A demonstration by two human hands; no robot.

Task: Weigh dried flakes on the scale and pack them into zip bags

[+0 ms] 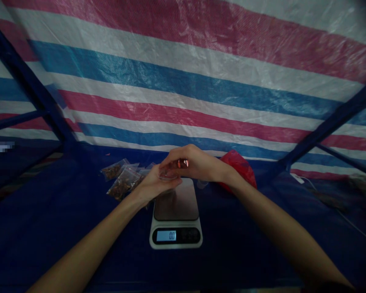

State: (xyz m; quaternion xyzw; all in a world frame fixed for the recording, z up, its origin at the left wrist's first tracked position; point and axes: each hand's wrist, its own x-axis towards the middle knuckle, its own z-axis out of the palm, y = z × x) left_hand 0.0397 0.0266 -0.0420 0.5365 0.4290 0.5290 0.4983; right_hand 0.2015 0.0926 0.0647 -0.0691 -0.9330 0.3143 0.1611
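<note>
My left hand (154, 184) and my right hand (195, 163) meet just above the far end of a small kitchen scale (176, 221). Both are closed on a small clear plastic bag (171, 174) with something reddish-brown inside, pinched between the fingers. The scale's steel plate is bare and its lit display (166, 235) reads zero. Several filled clear bags (122, 181) of brown pieces lie to the left of my left hand.
A red plastic bag (239, 167) lies behind my right wrist. The scale stands on a dark blue cloth surface (64, 228). A striped red, white and blue tarp (183, 81) hangs behind, with dark blue frame poles (33, 87) at both sides.
</note>
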